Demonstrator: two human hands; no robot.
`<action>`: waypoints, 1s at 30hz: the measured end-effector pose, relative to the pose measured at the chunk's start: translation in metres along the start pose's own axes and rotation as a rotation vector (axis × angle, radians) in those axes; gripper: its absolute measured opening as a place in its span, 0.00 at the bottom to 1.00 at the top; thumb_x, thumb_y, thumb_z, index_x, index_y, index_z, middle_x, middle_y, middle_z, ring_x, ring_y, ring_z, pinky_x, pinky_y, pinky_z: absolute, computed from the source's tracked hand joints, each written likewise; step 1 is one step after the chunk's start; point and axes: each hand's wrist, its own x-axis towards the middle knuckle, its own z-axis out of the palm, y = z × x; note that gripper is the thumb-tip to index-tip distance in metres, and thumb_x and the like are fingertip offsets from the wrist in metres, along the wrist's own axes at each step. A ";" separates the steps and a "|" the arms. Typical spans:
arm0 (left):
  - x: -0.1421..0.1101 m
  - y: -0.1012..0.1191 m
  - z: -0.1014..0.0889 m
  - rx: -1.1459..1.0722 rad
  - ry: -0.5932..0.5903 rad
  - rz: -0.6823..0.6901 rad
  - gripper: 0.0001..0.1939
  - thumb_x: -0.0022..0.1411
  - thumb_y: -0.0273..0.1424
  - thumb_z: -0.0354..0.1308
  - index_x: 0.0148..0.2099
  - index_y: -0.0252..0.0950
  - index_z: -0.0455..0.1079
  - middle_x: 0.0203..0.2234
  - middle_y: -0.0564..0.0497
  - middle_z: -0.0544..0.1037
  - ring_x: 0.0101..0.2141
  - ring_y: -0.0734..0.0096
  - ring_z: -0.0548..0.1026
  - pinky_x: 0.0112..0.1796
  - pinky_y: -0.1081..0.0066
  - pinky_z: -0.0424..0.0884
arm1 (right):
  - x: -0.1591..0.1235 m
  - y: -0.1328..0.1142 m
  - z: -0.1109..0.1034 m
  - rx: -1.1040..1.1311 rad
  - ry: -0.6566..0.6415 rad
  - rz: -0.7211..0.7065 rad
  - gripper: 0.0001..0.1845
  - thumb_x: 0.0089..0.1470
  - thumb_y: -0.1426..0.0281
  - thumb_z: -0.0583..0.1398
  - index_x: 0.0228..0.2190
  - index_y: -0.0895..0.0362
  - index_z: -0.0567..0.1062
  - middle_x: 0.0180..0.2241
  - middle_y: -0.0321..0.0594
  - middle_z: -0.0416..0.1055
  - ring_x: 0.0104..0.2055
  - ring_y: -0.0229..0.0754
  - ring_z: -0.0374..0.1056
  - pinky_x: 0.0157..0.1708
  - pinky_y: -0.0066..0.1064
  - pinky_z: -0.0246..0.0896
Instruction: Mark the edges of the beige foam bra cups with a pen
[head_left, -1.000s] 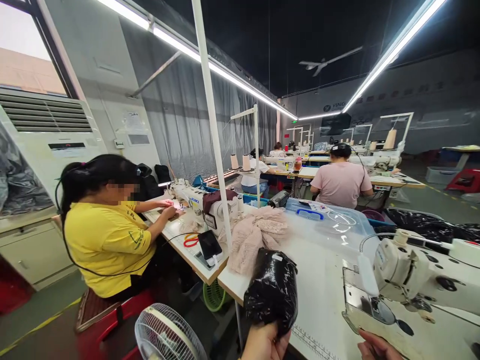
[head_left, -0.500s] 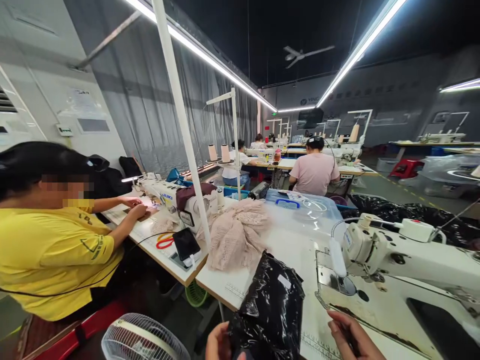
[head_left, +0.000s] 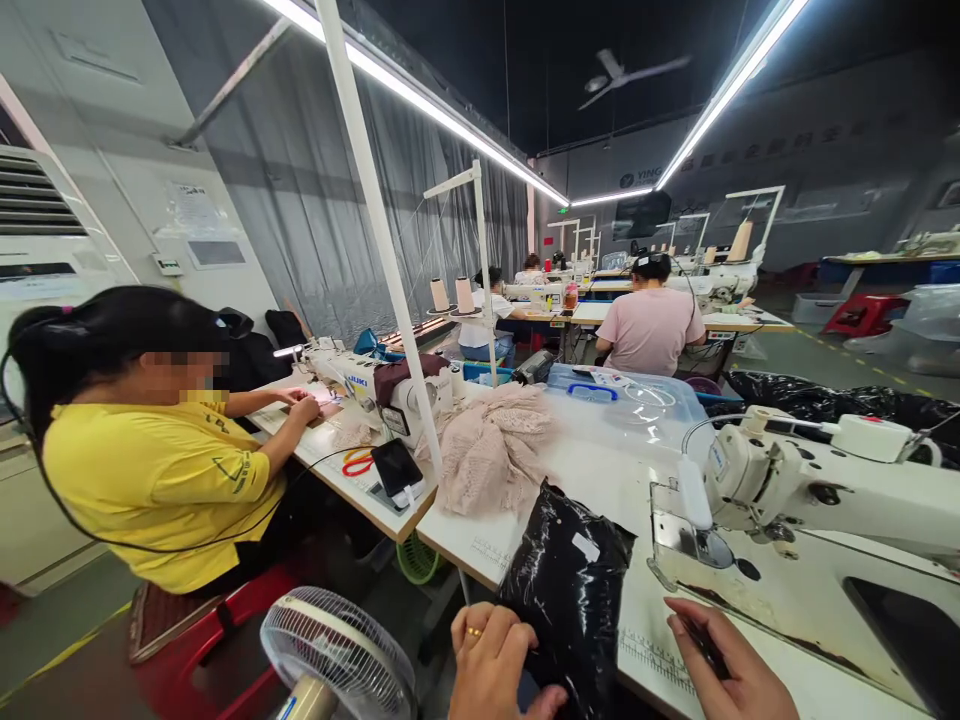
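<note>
A black shiny plastic bag (head_left: 571, 590) with a small white label lies over the front edge of the white table. My left hand (head_left: 491, 660), with a ring on one finger, is curled on the bag's lower left edge, thumb toward the front. My right hand (head_left: 739, 665) is over the table to the right of the bag, apart from it. Its fingers close round a small dark object (head_left: 706, 642), mostly hidden in the palm; its kind is unclear. Behind the bag a heap of pale pink knitted fabric (head_left: 491, 450) rests on the table.
A sewing machine (head_left: 810, 490) stands at the right. Behind the fabric is a clear plastic box lid (head_left: 637, 405) with a blue handle. A fan (head_left: 337, 650) stands at lower left, near a co-worker in yellow (head_left: 165, 480) at another machine. A white pole (head_left: 379, 230) rises between the tables.
The view has turned a little left. My left hand has come up further over the bag's edge, its back now showing. My right hand still holds the dark object.
</note>
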 end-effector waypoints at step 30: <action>0.118 0.012 0.051 -0.945 -0.500 -0.426 0.13 0.53 0.41 0.71 0.27 0.40 0.74 0.56 0.39 0.79 0.67 0.40 0.64 0.70 0.43 0.45 | 0.056 -0.045 -0.002 -0.320 -0.216 -0.594 0.24 0.77 0.65 0.52 0.69 0.50 0.63 0.48 0.46 0.75 0.51 0.47 0.76 0.48 0.37 0.79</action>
